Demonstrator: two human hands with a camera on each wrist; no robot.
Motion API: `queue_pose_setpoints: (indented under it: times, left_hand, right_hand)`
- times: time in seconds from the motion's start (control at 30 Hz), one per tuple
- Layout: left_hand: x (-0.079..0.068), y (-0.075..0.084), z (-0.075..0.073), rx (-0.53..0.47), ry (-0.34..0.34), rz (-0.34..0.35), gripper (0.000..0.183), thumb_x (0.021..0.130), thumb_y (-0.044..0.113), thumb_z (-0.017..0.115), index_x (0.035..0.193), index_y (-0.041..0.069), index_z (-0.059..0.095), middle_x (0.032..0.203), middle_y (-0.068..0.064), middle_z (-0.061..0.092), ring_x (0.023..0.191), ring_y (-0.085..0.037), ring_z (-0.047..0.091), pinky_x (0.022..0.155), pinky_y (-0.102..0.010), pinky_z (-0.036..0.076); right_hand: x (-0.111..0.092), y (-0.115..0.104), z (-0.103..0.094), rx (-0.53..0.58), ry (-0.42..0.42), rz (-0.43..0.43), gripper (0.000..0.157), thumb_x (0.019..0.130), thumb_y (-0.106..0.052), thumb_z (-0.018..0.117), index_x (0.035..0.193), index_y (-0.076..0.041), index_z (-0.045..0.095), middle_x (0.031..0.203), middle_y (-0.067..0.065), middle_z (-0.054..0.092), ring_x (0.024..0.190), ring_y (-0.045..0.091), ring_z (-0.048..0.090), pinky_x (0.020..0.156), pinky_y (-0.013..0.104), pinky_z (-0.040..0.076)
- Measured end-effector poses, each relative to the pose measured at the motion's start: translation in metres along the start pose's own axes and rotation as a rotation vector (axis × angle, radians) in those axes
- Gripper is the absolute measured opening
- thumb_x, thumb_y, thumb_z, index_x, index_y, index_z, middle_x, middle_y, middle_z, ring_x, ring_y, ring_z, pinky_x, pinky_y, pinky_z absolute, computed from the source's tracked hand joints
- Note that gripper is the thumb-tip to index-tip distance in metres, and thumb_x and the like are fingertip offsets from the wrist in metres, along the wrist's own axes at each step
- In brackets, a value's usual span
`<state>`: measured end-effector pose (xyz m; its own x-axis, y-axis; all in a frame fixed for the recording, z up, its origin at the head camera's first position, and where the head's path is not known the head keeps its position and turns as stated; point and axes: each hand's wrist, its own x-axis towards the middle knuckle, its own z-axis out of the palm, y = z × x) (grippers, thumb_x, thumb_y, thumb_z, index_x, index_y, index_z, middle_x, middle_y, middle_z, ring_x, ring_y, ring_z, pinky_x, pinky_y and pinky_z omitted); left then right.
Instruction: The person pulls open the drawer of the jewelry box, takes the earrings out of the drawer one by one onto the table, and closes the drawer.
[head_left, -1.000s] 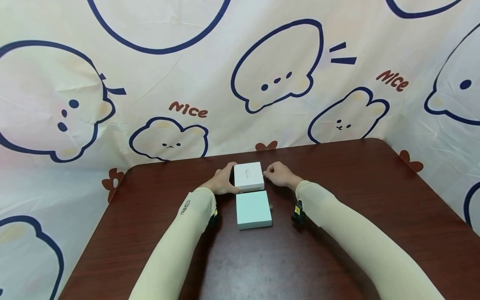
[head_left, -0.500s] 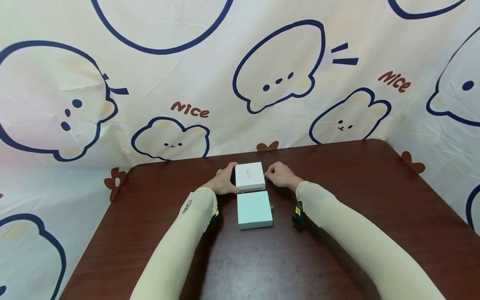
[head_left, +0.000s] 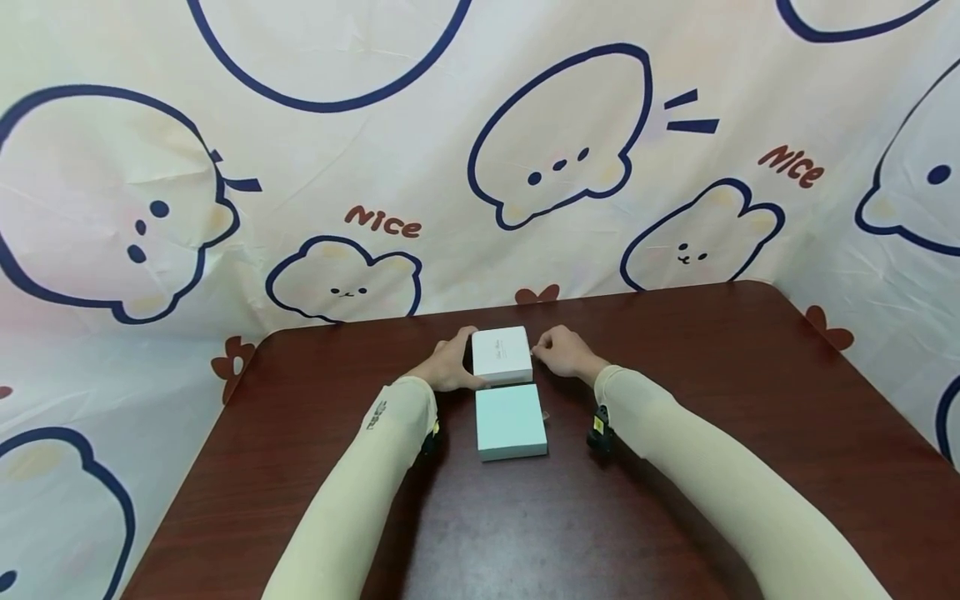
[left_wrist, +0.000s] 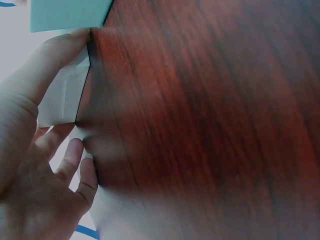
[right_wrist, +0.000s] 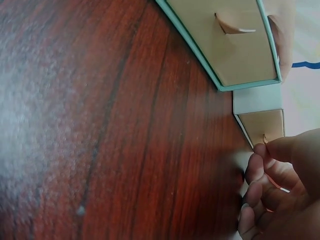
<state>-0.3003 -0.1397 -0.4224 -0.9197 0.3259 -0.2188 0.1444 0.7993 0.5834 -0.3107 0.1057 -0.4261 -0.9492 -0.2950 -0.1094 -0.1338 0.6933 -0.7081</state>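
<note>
A white drawer-style box (head_left: 501,357) with small lettering on its lid lies toward the back of the table. My left hand (head_left: 448,362) holds its left end, thumb at the near side and fingers round the far side. At the box's right end, my right hand (head_left: 566,352) pinches a small ribbon pull (right_wrist: 265,138) on the tan drawer front (right_wrist: 260,124). Directly in front of the white box lies a mint-green box (head_left: 512,422). In the right wrist view, its tan end carries a similar ribbon loop (right_wrist: 234,27), which no hand touches.
Both boxes are on a dark reddish-brown wooden table (head_left: 480,533). Behind it hangs a pale cloth (head_left: 442,158) with blue cartoon outlines, close to the table's back edge. A dark wrist device (head_left: 600,432) sits under the right sleeve.
</note>
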Motion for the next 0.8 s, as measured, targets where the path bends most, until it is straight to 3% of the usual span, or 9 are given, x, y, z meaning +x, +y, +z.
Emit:
queue_pose_setpoints:
  times: [0.8]
  left_hand:
    - [0.0017, -0.0004, 0.0002, -0.004, 0.0, -0.006, 0.105, 0.083, 0.028, 0.085, 0.16, 0.016, 0.016, 0.15, -0.017, 0.044, 0.142, -0.036, 0.033, 0.112, -0.053, 0.035]
  right_hand:
    - [0.0, 0.0041, -0.0042, -0.002, 0.009, -0.026, 0.034, 0.104, -0.017, 0.054, 0.077, -0.003, 0.067, 0.066, 0.0, 0.056, 0.062, 0.015, 0.048, 0.063, 0.028, 0.04]
